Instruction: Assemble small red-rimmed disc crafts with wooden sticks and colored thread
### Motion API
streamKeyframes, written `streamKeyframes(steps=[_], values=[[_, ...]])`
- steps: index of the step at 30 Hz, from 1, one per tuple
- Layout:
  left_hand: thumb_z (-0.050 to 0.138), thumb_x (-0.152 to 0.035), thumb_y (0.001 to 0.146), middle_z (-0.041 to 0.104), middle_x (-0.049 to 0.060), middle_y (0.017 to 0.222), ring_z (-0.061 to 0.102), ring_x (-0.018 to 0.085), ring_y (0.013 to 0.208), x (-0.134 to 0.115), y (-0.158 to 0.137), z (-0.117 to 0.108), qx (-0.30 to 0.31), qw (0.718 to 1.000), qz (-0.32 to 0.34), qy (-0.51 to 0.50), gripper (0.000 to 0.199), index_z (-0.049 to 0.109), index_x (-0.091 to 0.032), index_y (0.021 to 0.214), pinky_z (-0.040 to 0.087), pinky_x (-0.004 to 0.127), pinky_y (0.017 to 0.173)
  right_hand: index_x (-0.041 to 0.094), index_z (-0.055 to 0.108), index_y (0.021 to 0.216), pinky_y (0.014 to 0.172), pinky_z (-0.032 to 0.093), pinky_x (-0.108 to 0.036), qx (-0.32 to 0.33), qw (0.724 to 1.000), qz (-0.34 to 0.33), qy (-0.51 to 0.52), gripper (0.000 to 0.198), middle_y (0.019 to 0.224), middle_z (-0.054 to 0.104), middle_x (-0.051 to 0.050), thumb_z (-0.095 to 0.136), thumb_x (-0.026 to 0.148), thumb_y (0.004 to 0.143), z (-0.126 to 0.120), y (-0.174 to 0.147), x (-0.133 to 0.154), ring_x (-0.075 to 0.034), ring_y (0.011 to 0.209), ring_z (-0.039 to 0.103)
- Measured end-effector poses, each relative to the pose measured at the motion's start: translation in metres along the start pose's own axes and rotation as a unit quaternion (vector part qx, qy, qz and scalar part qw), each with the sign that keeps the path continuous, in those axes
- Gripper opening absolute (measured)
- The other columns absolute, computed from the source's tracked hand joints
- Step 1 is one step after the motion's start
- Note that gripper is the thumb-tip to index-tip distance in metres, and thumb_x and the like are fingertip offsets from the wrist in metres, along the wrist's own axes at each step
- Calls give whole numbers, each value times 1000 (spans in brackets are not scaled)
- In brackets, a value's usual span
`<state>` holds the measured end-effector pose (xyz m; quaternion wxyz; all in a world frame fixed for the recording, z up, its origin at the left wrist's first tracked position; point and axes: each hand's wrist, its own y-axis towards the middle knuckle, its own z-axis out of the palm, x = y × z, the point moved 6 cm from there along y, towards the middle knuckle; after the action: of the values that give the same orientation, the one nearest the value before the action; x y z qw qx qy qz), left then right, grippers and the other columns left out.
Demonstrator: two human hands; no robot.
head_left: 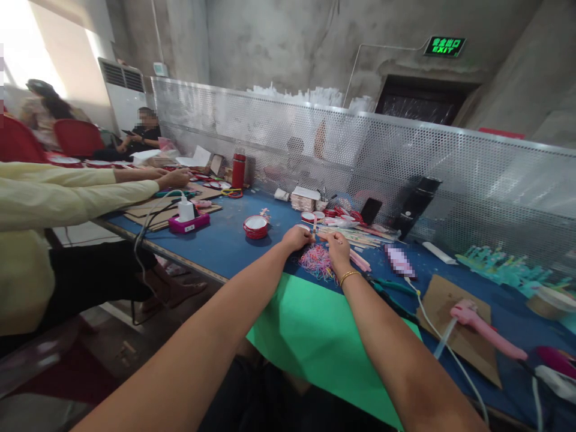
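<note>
My left hand (297, 238) and my right hand (338, 247) are close together above the far edge of a green sheet (324, 336). The left fingers are pinched at a thin pale pink strip (315, 226) that stands up between the hands. My right thumb and fingers are pinched too; what they hold is too small to make out. Just below both hands lies a tangled heap of thin multicoloured strings or bands (317, 262). Beyond the right hand, long pale sticks or strips (355, 236) are spread out.
A stack of red-rimmed white discs (256, 226) stands left of my hands. Pliers (391, 288), a pink glue gun (488, 329) on cardboard (436, 294) and a white cable (443, 336) lie right. A co-worker's sleeve (72, 192) and purple power strip (189, 222) are left; a perforated metal screen (288, 129) stands behind.
</note>
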<state>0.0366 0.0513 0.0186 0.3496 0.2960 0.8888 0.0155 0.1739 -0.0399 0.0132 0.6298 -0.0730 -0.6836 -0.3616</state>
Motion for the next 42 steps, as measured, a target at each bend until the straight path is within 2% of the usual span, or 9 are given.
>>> streamKeyframes(steps=[13,18,25,31,38,42], values=[[69,-38,73,63,-1,64,51,12,61,-3,-2,-2,-7,1000,-1,2,21,77,-19,73,33,24,56,21,61,59,65,45,-27,12,1000,0,0,18,67,71,-1,59,37,68,2,-5,9,-18,70,62],[69,-40,73,61,-1,63,50,12,60,-2,-2,-2,-6,1000,-3,4,23,77,-18,71,32,24,55,22,60,60,66,45,-27,-7,1000,7,-3,18,67,71,-1,57,37,69,-1,-4,6,-19,70,63],[67,-41,73,60,-2,62,49,12,61,-2,-1,-1,-1,1000,2,10,23,76,-19,72,31,24,55,22,58,58,63,44,-26,11,1000,2,-3,19,66,70,-1,60,37,68,3,-5,8,-18,68,62],[67,-42,75,62,-1,64,49,12,60,-1,0,0,1,1000,0,15,26,77,-18,74,32,24,56,22,61,62,64,45,-27,1,1000,-2,-3,19,69,71,-2,58,38,70,1,-4,6,-19,70,62],[67,-40,75,66,0,68,51,12,62,0,1,1,2,1000,1,13,24,78,-19,78,33,24,57,21,61,62,62,43,-26,33,999,-16,0,19,67,70,0,60,37,70,6,-8,11,-17,66,59],[68,-41,75,64,-1,66,50,11,61,0,2,1,0,1000,1,12,25,77,-18,75,31,24,56,21,61,62,64,45,-27,16,1000,-13,-1,19,69,71,-1,59,37,70,3,-6,8,-19,70,62]])
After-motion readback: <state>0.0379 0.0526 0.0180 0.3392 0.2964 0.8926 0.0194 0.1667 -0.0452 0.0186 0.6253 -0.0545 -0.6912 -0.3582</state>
